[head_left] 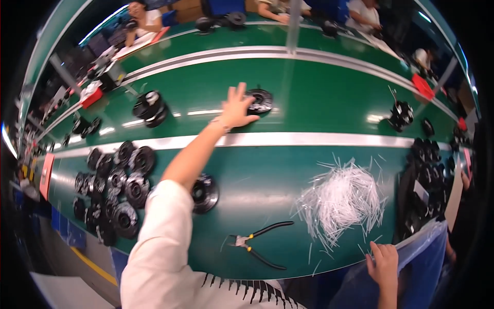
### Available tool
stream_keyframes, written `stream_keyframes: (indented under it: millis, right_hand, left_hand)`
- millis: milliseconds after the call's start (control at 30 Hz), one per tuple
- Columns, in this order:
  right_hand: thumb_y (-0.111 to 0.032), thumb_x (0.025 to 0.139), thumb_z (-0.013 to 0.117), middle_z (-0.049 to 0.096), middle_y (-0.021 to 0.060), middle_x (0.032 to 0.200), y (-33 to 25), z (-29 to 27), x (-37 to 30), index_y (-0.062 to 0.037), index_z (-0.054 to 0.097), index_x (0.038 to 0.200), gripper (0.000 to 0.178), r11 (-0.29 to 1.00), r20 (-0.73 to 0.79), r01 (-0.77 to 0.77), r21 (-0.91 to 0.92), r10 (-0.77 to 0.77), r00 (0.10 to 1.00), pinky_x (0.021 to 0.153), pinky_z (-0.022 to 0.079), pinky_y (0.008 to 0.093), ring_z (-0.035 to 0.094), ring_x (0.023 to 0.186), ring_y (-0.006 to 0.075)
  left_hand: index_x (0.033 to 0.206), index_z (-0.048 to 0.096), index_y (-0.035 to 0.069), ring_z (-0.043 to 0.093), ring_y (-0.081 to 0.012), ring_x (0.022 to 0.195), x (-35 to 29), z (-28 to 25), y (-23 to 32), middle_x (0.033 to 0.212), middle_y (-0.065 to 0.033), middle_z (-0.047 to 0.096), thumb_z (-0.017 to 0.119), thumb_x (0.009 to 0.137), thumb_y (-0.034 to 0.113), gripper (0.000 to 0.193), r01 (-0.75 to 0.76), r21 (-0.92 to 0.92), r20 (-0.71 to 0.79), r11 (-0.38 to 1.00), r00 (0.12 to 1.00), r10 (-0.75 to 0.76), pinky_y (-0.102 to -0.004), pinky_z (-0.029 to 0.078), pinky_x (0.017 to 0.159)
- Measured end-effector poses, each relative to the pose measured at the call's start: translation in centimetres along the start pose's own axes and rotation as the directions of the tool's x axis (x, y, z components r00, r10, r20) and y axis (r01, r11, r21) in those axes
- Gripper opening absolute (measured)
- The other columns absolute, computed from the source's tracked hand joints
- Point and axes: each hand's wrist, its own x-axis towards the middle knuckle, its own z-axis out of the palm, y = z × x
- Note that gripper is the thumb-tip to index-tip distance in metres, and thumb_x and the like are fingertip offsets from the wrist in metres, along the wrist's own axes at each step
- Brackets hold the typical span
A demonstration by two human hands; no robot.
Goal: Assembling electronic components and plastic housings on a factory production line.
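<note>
My left hand [238, 109] reaches far over the green bench to the belt behind it. Its fingers are spread, and they lie against the left side of a black round part [261, 102] with a ring-shaped centre. Whether they grip it I cannot tell; the hand looks open. Low on the right, my right hand [384, 262] rests at the bench's front edge, fingers loosely apart, with no object visible in it. Beside it spreads a heap of thin clear-white plastic strips [343, 202]. Cutting pliers [260, 244] with black and yellow handles lie with handles spread left of the heap.
Many black round parts [125, 220] crowd the bench's left side; another [205, 194] sits by my left forearm. More black parts [426, 172] are stacked at right. The belt carries further black assemblies [150, 108] [400, 115]. A pale rail [288, 139] divides belt and bench. People sit opposite.
</note>
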Motion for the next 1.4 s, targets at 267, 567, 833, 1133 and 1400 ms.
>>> stream_keyframes:
  millis: [267,567,833,1133,1400]
  right_hand:
    - [-0.007,0.061,0.064,0.053,0.013,0.076,-0.1,0.0,-1.2,0.002,0.055,0.093,0.034,0.998,-0.029,0.036,-0.042,-0.037,0.999,0.065,0.039,0.0385,0.05,0.071,0.0294]
    - [-0.007,0.063,0.064,0.053,0.0143,0.078,0.2,0.5,-1.2,0.0016,0.054,0.094,0.033,0.996,-0.051,0.085,-0.006,-0.085,0.995,0.064,0.037,0.0389,0.048,0.07,0.0312]
    - [-0.005,0.064,0.066,0.059,0.0173,0.086,-2.4,-0.6,-0.5,-0.0019,0.057,0.105,0.042,0.966,-0.174,0.241,-0.097,-0.255,0.951,0.069,0.045,0.0383,0.056,0.075,0.0334]
    - [-0.009,0.057,0.068,0.053,0.0159,0.106,-13.8,1.2,5.8,0.0005,0.053,0.102,0.049,0.872,-0.204,0.42,0.254,-0.376,0.904,0.082,0.041,0.0418,0.051,0.095,0.0356]
    - [-0.012,0.059,0.068,0.047,0.0185,0.118,-20.3,6.7,5.3,0.0,0.05,0.11,0.055,0.821,-0.306,0.306,0.482,-0.169,0.937,0.09,0.035,0.0455,0.043,0.108,0.039]
  left_hand:
    - [0.106,0.055,0.001,0.03,-0.0357,0.119,-3.7,-4.9,5.5,0.116,-0.0151,0.047,0.068,0.058,0.054,0.073,-0.142,0.097,0.411,0.985,0.907,0.09,-0.0576,0.037,0.085]
    - [0.083,0.057,0.002,0.034,-0.0363,0.117,-19.1,-15.9,1.9,0.11,-0.0163,0.048,0.063,0.068,0.045,0.046,-0.103,-0.086,0.246,0.991,0.962,0.121,-0.0446,0.043,0.083]
    - [0.123,0.038,0.004,0.017,-0.039,0.127,-29.3,-15.7,9.7,0.136,-0.0198,0.02,0.064,0.069,0.04,0.069,0.015,-0.062,0.17,0.998,0.985,-0.004,-0.0626,0.023,0.092]
    - [0.13,0.033,0.015,0.015,-0.0423,0.126,-21.7,-10.8,6.5,0.137,-0.0158,0.023,0.055,0.071,0.054,0.074,0.125,0.026,0.138,0.992,0.982,-0.128,-0.0676,0.019,0.09]
    - [0.131,0.03,0.01,0.023,-0.0355,0.125,-27.7,-15.9,6.5,0.135,-0.0159,0.028,0.054,0.076,0.048,0.071,0.04,-0.103,0.021,0.994,0.999,-0.038,-0.0621,0.017,0.095]
